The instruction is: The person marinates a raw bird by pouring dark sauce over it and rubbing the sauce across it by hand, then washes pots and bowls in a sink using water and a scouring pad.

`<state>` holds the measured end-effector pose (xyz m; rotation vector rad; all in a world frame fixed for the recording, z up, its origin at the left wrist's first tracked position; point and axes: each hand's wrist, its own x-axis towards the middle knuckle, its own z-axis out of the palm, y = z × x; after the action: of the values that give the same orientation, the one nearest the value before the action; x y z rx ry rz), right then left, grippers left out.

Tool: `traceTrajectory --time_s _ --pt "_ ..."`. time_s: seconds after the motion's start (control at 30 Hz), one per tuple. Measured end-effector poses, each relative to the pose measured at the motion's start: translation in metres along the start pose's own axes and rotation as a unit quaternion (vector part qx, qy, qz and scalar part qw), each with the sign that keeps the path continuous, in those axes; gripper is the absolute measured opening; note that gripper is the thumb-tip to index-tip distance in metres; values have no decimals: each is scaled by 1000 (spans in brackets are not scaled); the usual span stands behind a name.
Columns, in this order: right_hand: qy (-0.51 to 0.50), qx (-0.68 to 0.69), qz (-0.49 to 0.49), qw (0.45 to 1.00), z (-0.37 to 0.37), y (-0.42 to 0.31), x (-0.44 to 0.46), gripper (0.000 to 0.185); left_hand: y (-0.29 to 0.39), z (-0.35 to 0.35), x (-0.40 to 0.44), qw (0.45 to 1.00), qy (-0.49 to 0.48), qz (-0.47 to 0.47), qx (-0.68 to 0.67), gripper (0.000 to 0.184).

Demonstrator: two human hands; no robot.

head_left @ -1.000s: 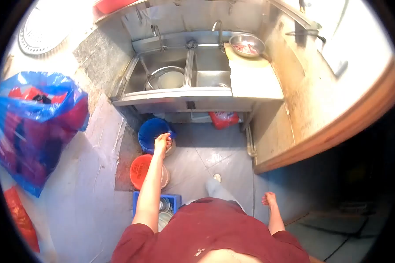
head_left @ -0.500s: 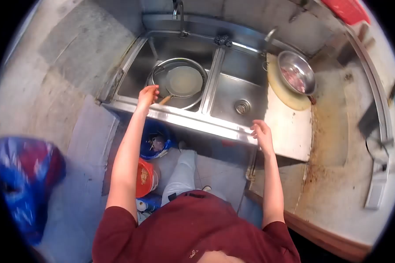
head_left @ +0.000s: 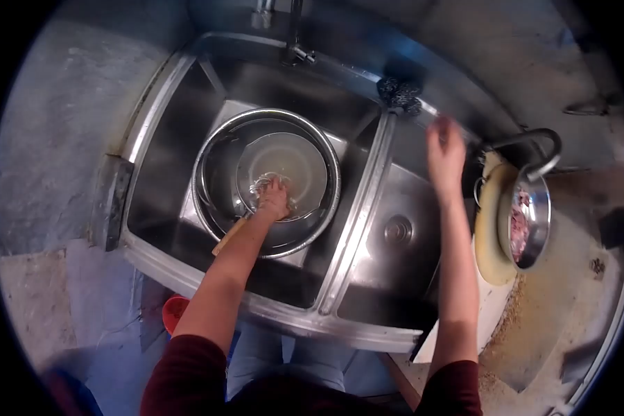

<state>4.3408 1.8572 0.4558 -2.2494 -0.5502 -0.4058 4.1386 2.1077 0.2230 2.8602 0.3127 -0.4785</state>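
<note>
My left hand (head_left: 274, 200) dips into cloudy water in a large round metal basin (head_left: 335, 166). Its fingers are spread, with ripples around them. They are over a round, pale utensil (head_left: 284, 152) with a wooden handle (head_left: 230, 236), which lies in the basin; I cannot tell if they touch it. My right hand (head_left: 446, 156) is raised over the right side of the sink, near a dark wire scrubber (head_left: 399, 93) on the back ledge. Motion smears its fingers, so whether it holds anything is unclear.
The basin stands in the left bowl of a steel double sink (head_left: 319, 322). Faucets (head_left: 298, 52) rise behind it. At right, a metal bowl of raw meat pieces (head_left: 530, 222) rests by a yellowish round board (head_left: 492, 229). A red bucket (head_left: 175, 312) sits below left.
My view has moved closer over the sink. My left hand has gone from the basin's near rim into the water. My right hand has moved from the sink's front edge toward the back.
</note>
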Motion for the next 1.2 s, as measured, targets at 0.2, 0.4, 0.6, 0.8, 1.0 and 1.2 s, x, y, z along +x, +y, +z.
traceTrajectory --time_s 0.2,0.4,0.6,0.8,1.0,1.2 --pt "-52 -185 -76 978 62 35 75 50 -6 -7 27 990 63 121 32 33" --pt "-85 -234 -28 968 101 49 67 55 15 -58 29 895 50 -74 -437 40" --pt "-145 -237 -12 961 90 6 66 46 -25 -136 28 423 47 -233 -874 36" --pt "-173 -172 -195 950 119 -61 22 30 -53 -210 -13 518 112 -198 -824 27" --pt "-559 -197 -100 799 227 -54 -56 31 -58 -170 -21 932 253 39 -257 15" --pt "-469 -389 -99 787 280 -23 -160 36 -60 -106 -23 967 183 21 179 32"
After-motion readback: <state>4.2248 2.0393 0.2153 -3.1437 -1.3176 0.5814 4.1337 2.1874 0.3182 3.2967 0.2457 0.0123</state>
